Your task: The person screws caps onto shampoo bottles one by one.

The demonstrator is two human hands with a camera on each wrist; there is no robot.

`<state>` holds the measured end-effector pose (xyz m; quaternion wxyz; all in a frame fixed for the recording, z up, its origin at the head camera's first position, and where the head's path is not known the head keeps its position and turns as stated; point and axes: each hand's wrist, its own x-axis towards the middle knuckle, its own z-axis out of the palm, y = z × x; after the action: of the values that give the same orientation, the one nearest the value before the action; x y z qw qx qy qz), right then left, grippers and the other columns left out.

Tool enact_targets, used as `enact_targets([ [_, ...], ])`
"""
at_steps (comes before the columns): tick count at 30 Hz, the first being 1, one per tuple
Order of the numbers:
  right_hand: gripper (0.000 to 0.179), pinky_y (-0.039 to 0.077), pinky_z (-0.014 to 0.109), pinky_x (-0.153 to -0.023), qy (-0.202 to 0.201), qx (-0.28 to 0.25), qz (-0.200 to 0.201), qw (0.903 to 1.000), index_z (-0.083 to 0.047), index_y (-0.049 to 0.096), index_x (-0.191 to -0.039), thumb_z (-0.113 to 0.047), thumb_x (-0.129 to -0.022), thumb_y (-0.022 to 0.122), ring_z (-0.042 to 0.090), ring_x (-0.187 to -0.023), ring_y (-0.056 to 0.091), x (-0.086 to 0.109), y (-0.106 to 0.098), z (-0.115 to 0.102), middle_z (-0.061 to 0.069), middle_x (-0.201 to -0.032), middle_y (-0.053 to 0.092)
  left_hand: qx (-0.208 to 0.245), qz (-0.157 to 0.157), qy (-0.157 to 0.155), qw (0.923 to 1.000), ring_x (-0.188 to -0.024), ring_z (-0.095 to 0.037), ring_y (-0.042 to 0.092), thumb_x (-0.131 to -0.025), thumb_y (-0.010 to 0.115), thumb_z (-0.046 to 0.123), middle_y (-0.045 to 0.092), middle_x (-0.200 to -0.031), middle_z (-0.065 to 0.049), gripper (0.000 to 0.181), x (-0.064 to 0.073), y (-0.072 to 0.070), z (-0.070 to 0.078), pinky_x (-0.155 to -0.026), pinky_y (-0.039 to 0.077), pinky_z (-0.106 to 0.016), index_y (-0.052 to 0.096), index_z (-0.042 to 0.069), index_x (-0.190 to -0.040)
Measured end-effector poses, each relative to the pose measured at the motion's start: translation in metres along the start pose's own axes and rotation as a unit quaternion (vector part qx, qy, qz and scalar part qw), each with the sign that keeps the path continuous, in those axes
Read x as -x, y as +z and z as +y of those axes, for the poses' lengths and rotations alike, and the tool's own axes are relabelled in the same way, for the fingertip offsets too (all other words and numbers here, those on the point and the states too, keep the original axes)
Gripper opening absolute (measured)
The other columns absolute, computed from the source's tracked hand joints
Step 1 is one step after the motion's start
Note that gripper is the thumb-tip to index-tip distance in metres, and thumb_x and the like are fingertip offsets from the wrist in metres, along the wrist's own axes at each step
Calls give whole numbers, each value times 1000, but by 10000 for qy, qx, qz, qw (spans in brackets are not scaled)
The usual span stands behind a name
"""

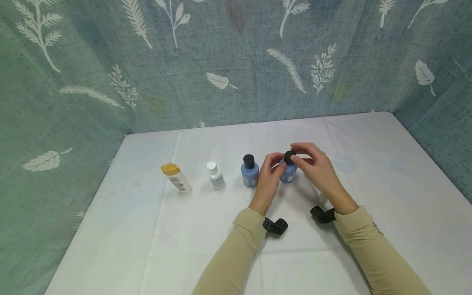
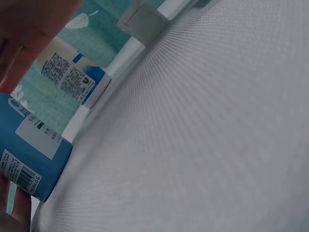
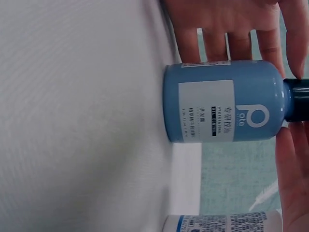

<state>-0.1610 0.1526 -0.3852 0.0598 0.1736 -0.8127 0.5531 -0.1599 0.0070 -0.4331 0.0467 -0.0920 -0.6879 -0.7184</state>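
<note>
A blue bottle (image 1: 287,176) with a black cap (image 3: 299,100) stands upright on the table between both hands. My left hand (image 1: 269,176) holds it from the left, its fingers along the bottle's side and near the neck. From the right, my right hand (image 1: 318,167) pinches the cap with thumb and fingers. The right wrist view shows the bottle's pale label (image 3: 207,112); a barcode sticker (image 2: 20,173) appears in the left wrist view. A second blue bottle (image 1: 250,174), also black-capped, stands just left of my left hand.
Further left stand a white bottle (image 1: 216,177) and a cream bottle with a yellow cap (image 1: 171,169). A white bottle with a blue band (image 2: 72,72) is mostly hidden behind my right hand. A grey cap-like piece (image 2: 143,23) sits beyond it. Patterned green cloth (image 1: 236,61) hangs behind the table.
</note>
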Motion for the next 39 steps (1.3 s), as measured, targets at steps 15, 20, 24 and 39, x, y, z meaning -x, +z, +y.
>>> enact_targets([
  [15, 33, 43, 38, -84, -80, 203, 243, 9995, -7, 54, -119, -22, -89, 55, 17, -108, 49, 1, -4, -9, 6, -114, 54, -44, -28, 21, 10000, -119, -25, 41, -92, 50, 18, 50, -119, -4, 35, 1, -1, 0, -96, 36, -27, 46, 0, -121],
  [20, 32, 43, 36, -84, -101, 212, 265, 9994, -7, 54, -118, -21, -90, 55, 16, -108, 49, 1, -5, -10, 6, -114, 54, -93, -41, 79, 9999, -117, -20, 43, -92, 49, 24, 51, -118, -3, 36, 3, -1, 3, -95, 36, -26, 46, 2, -121],
  [24, 30, 43, 30, -83, -156, 270, 424, 9986, -7, 55, -117, -19, -90, 55, 15, -106, 50, 1, -8, -11, 5, -112, 55, -76, -17, 379, 9993, -116, -21, 44, -93, 49, 23, 50, -120, -6, 36, 3, 2, 7, -97, 35, -34, 44, 2, -122],
  [39, 27, 48, 25, -77, -418, -581, 602, 9956, -2, 55, -114, -14, -90, 53, 24, -89, 58, -2, -29, -17, 14, -100, 60, -1220, 394, 2069, 9699, -126, -12, 29, -91, 49, 28, 36, -135, 0, 46, 1, 18, 13, -103, 24, -36, 33, 11, -131],
])
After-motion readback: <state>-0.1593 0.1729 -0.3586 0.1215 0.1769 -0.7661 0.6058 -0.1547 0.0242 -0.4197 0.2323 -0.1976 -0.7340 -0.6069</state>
